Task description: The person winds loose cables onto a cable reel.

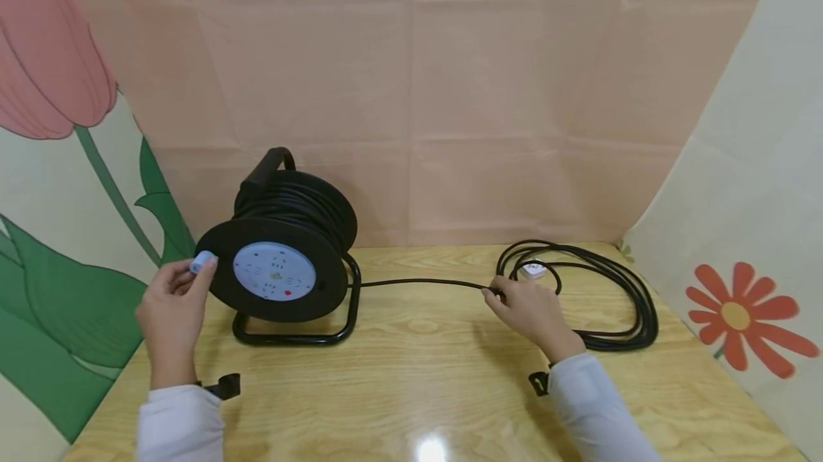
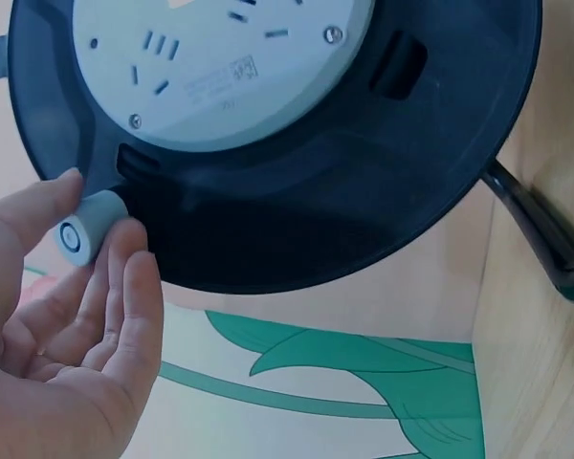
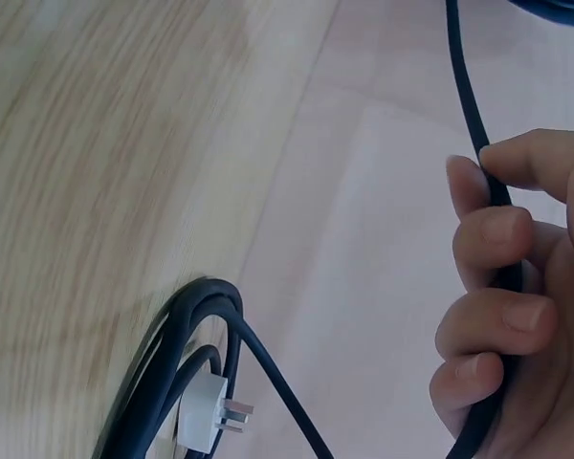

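Left of the table's (image 1: 418,383) middle, toward the back edge, stands the reel (image 1: 278,246), upright on its frame (image 1: 292,340). The person's left hand (image 1: 172,315) pinches the knob (image 2: 94,228) on the front disc (image 1: 276,312). Well apart from it, the right hand (image 1: 527,308) has its fingers curled round the cable (image 1: 424,280), which runs nearly straight from the reel. The loose coil (image 1: 643,312) lies near the back right corner, the white plug (image 1: 533,270) among its loops. The step in hand looks like cranking the reel while guiding the cable; whether it winds in or pays out cannot be told. The next move seems to call for a steady turn of the knob, with the right grip loose enough to let the cable slide without snagging.
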`<state>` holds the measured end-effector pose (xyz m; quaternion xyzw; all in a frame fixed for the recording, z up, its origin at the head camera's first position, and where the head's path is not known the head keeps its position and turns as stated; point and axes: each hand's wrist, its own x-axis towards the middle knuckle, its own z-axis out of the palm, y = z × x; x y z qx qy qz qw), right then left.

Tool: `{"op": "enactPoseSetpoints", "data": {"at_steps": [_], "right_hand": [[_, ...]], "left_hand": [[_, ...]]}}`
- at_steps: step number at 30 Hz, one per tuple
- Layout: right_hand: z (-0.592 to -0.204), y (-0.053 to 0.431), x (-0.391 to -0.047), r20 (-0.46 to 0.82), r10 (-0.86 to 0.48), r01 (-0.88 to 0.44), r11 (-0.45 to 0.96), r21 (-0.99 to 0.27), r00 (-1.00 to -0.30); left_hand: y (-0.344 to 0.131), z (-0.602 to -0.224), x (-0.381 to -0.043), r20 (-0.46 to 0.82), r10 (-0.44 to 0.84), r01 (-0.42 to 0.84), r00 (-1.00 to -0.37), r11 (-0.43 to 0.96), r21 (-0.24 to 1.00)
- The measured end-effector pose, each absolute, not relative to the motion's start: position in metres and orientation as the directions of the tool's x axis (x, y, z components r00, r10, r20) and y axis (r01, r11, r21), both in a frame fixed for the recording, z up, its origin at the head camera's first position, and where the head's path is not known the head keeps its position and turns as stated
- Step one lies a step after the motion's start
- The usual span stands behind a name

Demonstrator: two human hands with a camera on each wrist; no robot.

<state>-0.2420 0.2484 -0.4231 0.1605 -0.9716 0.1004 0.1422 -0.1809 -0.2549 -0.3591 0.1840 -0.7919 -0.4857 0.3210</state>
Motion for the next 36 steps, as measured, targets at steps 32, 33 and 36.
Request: {"op": "enactPoseSetpoints", "data": {"at_steps": [32, 33, 36], "right_hand": [[-0.422, 0.221, -0.260, 0.626, -0.377, -0.517, 0.854, -0.051, -0.683], [-0.421, 0.221, -0.261, 0.628, -0.384, -0.529, 0.847, -0.052, -0.676], [-0.420, 0.220, -0.262, 0.632, -0.394, -0.548, 0.835, -0.057, -0.667]], "left_hand": [[-0.220, -0.350, -0.188, 0.462, -0.607, 0.330, -0.647, 0.324, 0.887], [-0.219, -0.349, -0.188, 0.467, -0.602, 0.336, -0.647, 0.325, 0.884], [-0.218, -0.348, -0.188, 0.483, -0.588, 0.348, -0.649, 0.336, 0.875]]}}
